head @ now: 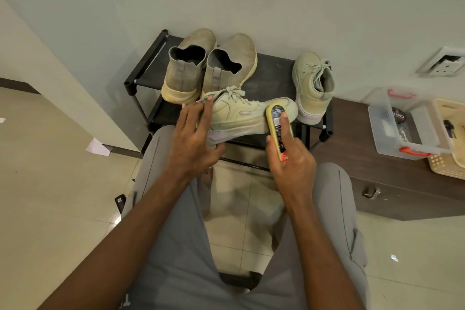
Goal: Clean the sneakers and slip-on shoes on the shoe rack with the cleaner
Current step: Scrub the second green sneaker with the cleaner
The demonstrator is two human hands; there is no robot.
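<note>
The person is sitting in front of the shoe rack (pixel 141 75) and is working on one sneaker (pixel 251 118), which is lying on its side at the front edge of the rack's top shelf, between the two hands, toe pointing toward the right hand. The left hand (pixel 193 138) is steadying the heel end: its fingers are spread and mostly straight, the fingertips touching the laces and collar while the thumb is tucking under the sole, so it is bracing rather than clenching. The right hand (pixel 292 156) is gripping the cleaner (pixel 280 131), a yellow sponge-type applicator with a dark label, with thumb and fingers curled round its sides and the index finger lying straight along its back; the far end of the cleaner is pressing against the sneaker's side near the toe. The step in hand looks like the rubbing of this first sneaker's side panel. Just beyond the left hand the pair of slip-on shoes (pixel 208 68) is standing heels toward the person, and beyond the right hand the second sneaker (pixel 312 85) is resting on its side at the rack's far end; all three appear to be waiting their turn. The next move probably calls for drawing the cleaner along the upper toward the left hand with steady pressure, then turning the sneaker to reach the other side, with the left hand holding firm so the shoe is not sliding off the shelf edge.
</note>
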